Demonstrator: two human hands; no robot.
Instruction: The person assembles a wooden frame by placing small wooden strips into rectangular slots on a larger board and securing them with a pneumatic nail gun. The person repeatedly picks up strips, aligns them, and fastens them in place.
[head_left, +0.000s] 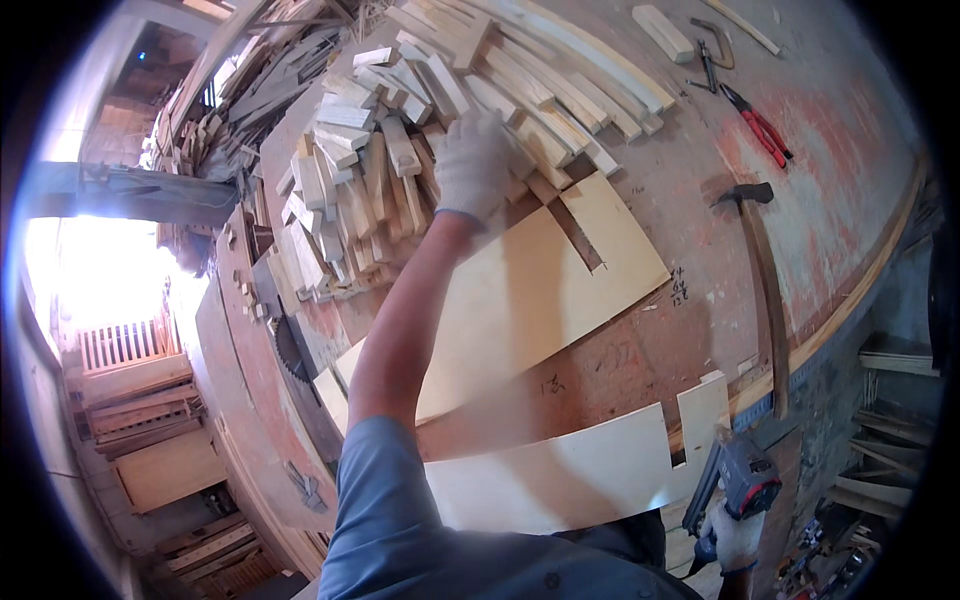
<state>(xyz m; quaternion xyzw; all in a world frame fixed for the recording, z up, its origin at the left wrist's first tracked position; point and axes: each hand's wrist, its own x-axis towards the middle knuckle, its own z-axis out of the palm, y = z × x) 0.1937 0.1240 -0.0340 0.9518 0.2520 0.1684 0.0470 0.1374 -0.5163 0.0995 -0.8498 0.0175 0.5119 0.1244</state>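
1. Desk (800, 130): a worn, reddish work surface covered with timber and tools; its far edge curves down the right side of the view.
2. Left hand (472, 165): gloved in white, arm stretched forward from the blue sleeve (380, 520). It lies on the near edge of the pile of wood blocks (370, 170), fingers curled over the block ends; whether the grip is closed on a single block cannot be told.
3. Pile of wood blocks: short pale offcuts heaped loosely at the upper middle of the desk, pointing in many directions.
4. Long slats (560, 70): stacked side by side just right of the pile, long axes running from upper left to lower right, ends touching the hand's far side.
5. Notched plywood panel (540, 290): lies flat beneath the forearm, long axis from lower left to upper right, its slot opening towards the slats.
6. Second plywood panel (560, 475): nearest the body, with a square notch at its right end.
7. Right hand (735, 540): gloved, at the lower right, grip closed around the handle of a nail gun (745, 480), held below the desk edge with its body pointing up and left.
8. Hammer (765, 290): head far, handle running towards the viewer, well right of the panels.
9. Red-handled pliers (760, 125): beyond the hammer, well apart from both hands.
10. Circular saw blade (292, 355): protrudes at the desk's left edge, beside the pile.
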